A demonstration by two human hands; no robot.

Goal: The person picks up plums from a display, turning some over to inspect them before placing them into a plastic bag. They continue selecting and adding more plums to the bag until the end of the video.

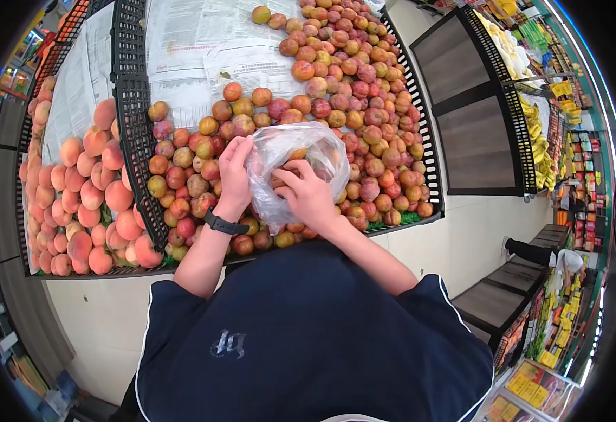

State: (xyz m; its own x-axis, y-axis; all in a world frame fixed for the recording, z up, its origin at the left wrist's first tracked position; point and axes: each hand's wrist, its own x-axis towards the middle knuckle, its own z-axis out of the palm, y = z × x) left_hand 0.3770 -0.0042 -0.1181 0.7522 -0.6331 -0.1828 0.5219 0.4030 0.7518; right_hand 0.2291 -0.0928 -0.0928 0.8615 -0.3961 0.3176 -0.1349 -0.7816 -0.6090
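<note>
A clear plastic bag [301,151] with a few plums inside rests over the heap of red-orange plums [364,119] in the black crate bin [420,126]. My left hand [234,176], with a black watch on its wrist, grips the bag's left edge and holds it apart. My right hand [306,193] is at the bag's mouth, fingers curled inside around a plum that is partly hidden by the plastic.
A second bin on the left holds large peaches [83,204], split off by a black divider [139,155]. Printed paper [195,49] lines the bare back of the bin. Dark empty shelves [473,126] and bananas [540,141] stand to the right, with floor between.
</note>
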